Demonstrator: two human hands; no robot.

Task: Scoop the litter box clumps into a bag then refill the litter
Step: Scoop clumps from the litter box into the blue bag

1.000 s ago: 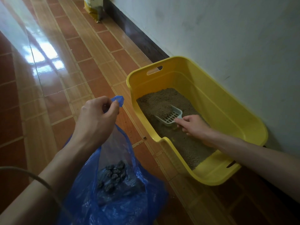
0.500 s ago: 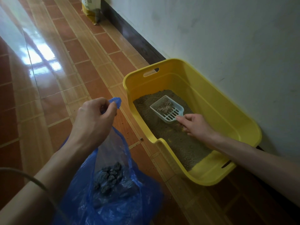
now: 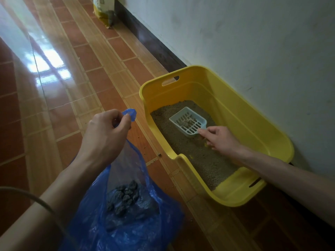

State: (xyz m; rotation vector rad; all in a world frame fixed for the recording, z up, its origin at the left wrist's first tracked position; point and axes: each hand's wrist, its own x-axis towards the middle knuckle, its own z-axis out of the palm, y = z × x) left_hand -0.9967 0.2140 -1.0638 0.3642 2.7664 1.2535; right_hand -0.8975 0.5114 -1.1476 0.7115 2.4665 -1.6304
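A yellow litter box (image 3: 268, 134) stands on the tiled floor against the wall, with grey-brown litter (image 3: 201, 156) inside. My right hand (image 3: 220, 139) grips the handle of a pale slotted scoop (image 3: 188, 122), held level above the litter with a few small clumps in it. My left hand (image 3: 108, 131) pinches the handle of a blue plastic bag (image 3: 137, 230), holding it open left of the box. Dark grey clumps (image 3: 125, 196) lie at the bottom of the bag.
A yellow and white litter sack (image 3: 104, 9) leans on the wall far up the corridor. A white wall with a dark skirting board (image 3: 154, 46) runs along the right. Shiny tiled floor spreads to the left. A few litter grains (image 3: 145, 147) lie beside the box.
The scoop came up out of the litter and levelled off, and much of its load sifted away, leaving a few clumps. My left hand kept holding the bag open.
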